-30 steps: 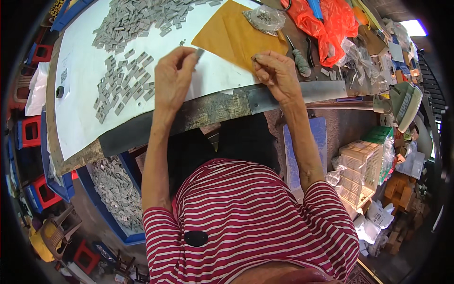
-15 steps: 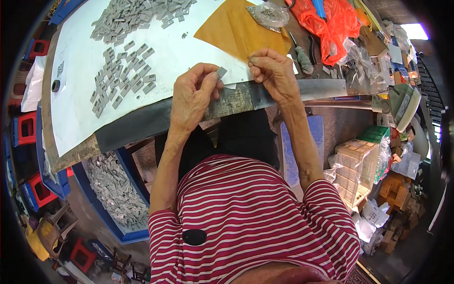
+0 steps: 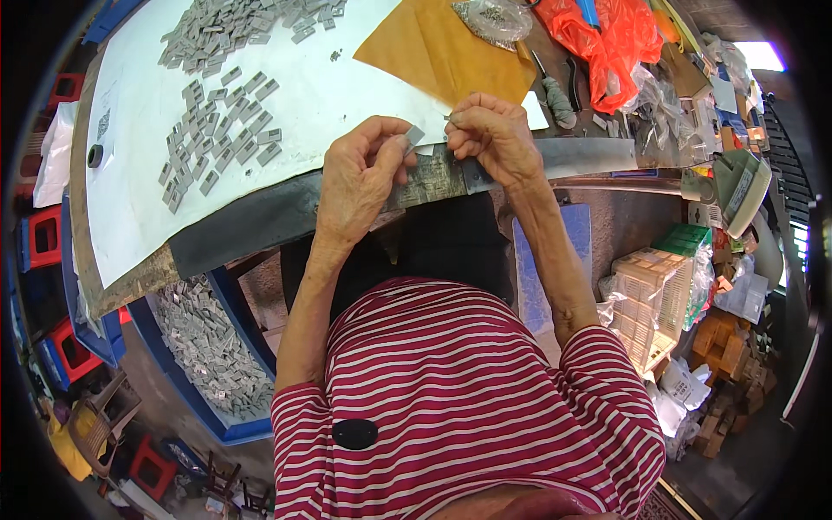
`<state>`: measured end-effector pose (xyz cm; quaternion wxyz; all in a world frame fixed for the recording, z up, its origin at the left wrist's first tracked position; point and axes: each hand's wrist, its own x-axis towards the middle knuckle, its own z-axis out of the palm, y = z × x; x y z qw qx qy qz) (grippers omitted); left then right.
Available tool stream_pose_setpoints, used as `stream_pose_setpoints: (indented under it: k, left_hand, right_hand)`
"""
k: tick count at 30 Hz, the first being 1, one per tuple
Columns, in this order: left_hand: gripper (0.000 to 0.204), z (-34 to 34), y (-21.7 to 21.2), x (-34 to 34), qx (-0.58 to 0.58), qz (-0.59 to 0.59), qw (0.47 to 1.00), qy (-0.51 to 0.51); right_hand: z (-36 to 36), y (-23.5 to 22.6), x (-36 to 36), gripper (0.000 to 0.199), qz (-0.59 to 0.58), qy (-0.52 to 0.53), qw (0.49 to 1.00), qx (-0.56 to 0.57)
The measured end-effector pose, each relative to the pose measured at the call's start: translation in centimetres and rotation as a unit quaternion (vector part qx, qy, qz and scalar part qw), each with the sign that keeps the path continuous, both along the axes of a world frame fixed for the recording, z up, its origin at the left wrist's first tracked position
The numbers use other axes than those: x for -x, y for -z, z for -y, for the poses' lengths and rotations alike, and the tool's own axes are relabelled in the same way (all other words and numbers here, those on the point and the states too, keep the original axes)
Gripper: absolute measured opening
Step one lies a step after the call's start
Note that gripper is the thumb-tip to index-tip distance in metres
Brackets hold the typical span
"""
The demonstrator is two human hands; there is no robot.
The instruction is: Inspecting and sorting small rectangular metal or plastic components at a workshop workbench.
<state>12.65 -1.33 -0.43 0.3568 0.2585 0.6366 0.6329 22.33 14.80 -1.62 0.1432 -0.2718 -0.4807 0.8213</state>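
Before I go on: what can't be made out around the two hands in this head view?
- Small flat grey piece in the left hand: mostly covered by its fingers.
- What the right hand pinches: too small to tell.
- Clear plastic bag of small parts: cut off by the top edge.
- Blue bin of grey pieces: partly hidden beneath the white-covered table.

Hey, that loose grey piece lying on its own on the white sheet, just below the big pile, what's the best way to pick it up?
Probably by its two long edges, coming straight down from above. The lone grey piece looks small and flat on the white sheet, apart from the pile, with bare sheet on every side for fingertips. The left hand is nearer but already pinches a similar piece.
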Motion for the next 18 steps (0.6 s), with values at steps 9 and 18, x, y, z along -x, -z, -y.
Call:
stream_pose_setpoints:
  k: [9, 18]
  left_hand:
    - [0.019, 0.40, 0.26, 0.07, 0.003, -0.002, 1.000, -0.005]
    - [0.020, 0.63, 0.50, -0.03, 0.002, 0.018, 1.000, -0.001]
  right_hand:
    - [0.28, -0.36, 0.24, 0.006, 0.026, -0.006, 1.000, -0.014]
    - [0.79, -0.46, 0.29, 0.008, 0.040, -0.007, 0.998, -0.056]
